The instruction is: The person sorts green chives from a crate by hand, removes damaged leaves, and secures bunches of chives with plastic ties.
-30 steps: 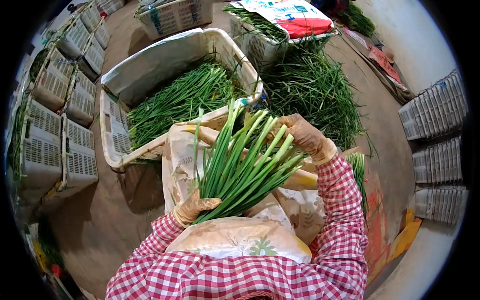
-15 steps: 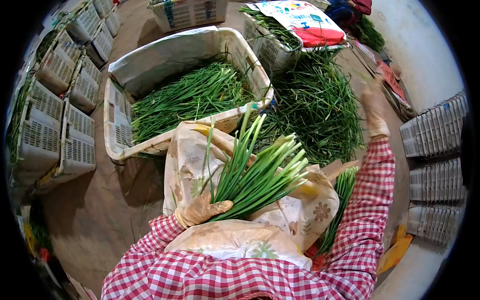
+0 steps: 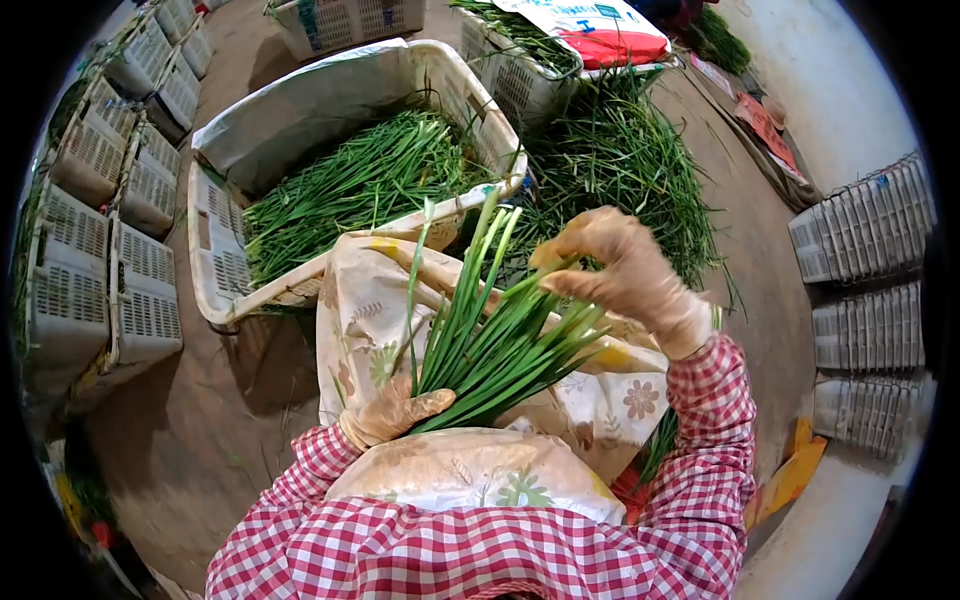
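Observation:
A bunch of garlic chives (image 3: 500, 365) fans out over my lap, its pale cut ends pointing up and to the right. My left hand (image 3: 395, 412), in a thin glove, is closed round the lower part of the bunch, thumb on top. My gloved right hand (image 3: 625, 280) is over the pale ends, thumb and fingers curled together on some of the stalks; the exact fingertip contact is partly hidden. A floral apron (image 3: 355, 290) lies under the bunch across my knees.
Ahead, a white plastic crate (image 3: 205, 270) holds more chives. Beside it, a loose heap of chives (image 3: 630, 180) lies on the floor. Stacked crates (image 3: 70, 265) line the left side. More crates (image 3: 865, 235) stand against the right wall. A red-and-white bag (image 3: 620, 45) rests on a crate behind.
My right hand has come in from the far right above the heap to the pale ends of the bunch. The left hand keeps its hold. The view has shifted slightly.

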The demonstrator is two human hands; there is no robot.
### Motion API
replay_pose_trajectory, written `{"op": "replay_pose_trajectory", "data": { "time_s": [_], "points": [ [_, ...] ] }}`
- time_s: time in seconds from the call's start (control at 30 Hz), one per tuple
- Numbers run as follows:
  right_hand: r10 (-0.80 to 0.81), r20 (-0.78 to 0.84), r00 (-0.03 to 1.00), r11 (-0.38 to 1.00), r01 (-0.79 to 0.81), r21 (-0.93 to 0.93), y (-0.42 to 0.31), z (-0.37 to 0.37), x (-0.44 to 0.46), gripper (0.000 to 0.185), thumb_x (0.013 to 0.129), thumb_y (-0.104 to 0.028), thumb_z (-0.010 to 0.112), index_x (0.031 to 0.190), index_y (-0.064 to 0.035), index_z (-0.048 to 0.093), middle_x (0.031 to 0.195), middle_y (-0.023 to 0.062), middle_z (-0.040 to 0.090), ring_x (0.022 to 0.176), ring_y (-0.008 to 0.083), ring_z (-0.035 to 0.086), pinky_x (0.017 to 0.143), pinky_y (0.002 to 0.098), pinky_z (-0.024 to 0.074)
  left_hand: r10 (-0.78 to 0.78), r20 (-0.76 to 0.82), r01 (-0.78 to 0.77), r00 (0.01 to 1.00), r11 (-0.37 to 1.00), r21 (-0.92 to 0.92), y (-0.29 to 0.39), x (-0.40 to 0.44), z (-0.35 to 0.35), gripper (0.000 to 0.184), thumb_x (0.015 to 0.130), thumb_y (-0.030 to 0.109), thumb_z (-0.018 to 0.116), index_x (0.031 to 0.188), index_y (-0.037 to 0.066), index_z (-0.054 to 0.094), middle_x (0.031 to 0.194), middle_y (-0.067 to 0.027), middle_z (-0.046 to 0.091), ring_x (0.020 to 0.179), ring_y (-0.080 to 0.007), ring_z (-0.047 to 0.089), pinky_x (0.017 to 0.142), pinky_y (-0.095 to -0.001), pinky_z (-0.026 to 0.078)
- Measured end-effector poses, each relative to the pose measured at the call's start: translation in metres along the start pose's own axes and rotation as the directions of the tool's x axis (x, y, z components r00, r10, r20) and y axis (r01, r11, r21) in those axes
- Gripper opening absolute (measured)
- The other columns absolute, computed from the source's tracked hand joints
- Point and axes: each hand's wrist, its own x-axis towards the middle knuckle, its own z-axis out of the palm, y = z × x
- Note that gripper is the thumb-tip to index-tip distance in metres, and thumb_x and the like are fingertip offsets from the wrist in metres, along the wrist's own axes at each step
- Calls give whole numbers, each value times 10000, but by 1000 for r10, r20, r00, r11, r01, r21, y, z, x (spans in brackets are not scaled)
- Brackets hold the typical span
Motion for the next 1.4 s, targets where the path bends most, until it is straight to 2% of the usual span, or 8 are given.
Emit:
{"op": "replay_pose_trajectory", "data": {
  "time_s": [0.23, 0.37, 0.67, 0.8, 0.87, 1.0, 1.2, 1.4],
  "points": [
    [-319, -19, 948, 803, 260, -536, -36, 16, -7, 58, 725, -143, 672, 751, -107, 635, 807, 31, 595, 796, 228, 561, 821, 390, 394, -16, 4, 17, 1000, 946, -324, -10, -1, -3, 735, 830, 501, 603, 1374, 72, 359, 1312, -87, 478, 1161, -194, 483, 994, -348, 392],
    [-397, -431, 810, 918, 358, -171, -22, -10, -5, 63, 755, -75, 674, 788, -100, 627, 714, 29, 580, 676, 176, 551, 665, 325, 450, -82, 78, 113, 994, 746, -656, -12, -5, 1, 805, 803, 610, 560, 1378, 85, 357, 1327, -95, 469, 1193, -210, 476, 1014, -358, 394],
    [-32, -902, 431, 692, -641, -331, 113, -148, -54, 381, 898, -432, 539, 942, -67, 640, 741, 63, 651, 680, 215, 599, 609, 342, 455, -174, -56, 88, 983, 718, -691, -12, -4, -4, 741, 856, 644, 428, 1331, 77, 429, 1241, -99, 544, 1081, -197, 556, 935, -322, 460],
    [569, -379, 730, 795, -605, 29, 145, -56, -61, 484, 873, -468, 549, 1079, -36, 622, 1068, 170, 644, 986, 267, 609, 844, 363, 472, -191, -53, 94, 980, 688, -720, -16, -2, -6, 684, 896, 593, 407, 1327, 63, 428, 1242, -106, 543, 1074, -204, 560, 931, -330, 465],
    [501, 179, 847, 722, -523, 454, 95, -21, -50, 488, 872, -413, 593, 1179, -34, 590, 1159, 128, 618, 1065, 206, 574, 889, 336, 458, -192, -64, 88, 979, 690, -718, -17, 1, -3, 672, 905, 581, 397, 1334, 65, 417, 1262, -115, 527, 1088, -221, 555, 947, -350, 459],
    [368, 324, 871, 547, -485, 682, 59, 20, -33, 292, 844, -224, 673, 1064, -33, 661, 1011, 65, 677, 892, 142, 614, 795, 255, 472, -148, 33, 116, 988, 599, -792, -7, 5, -1, 652, 924, 562, 361, 1358, 76, 387, 1291, -132, 503, 1124, -256, 536, 981, -389, 438],
    [13, 160, 987, 1000, -16, 17, 56, 18, -41, 81, 746, -125, 665, 795, -60, 670, 746, 58, 578, 779, 215, 571, 702, 336, 466, -166, 44, 136, 985, 594, -793, -19, 11, -3, 672, 927, 568, 335, 1382, 74, 355, 1335, -126, 465, 1169, -245, 501, 1009, -384, 410],
    [-286, 186, 940, 707, 338, -622, -5, 21, -56, 64, 740, -112, 549, 706, -66, 577, 695, 55, 523, 699, 203, 526, 616, 338, 430, -103, 215, 238, 971, 407, -882, -7, 23, 0, 645, 947, 534, 316, 1405, 80, 322, 1379, -126, 419, 1193, -240, 480, 1030, -373, 387]
  ]
}}
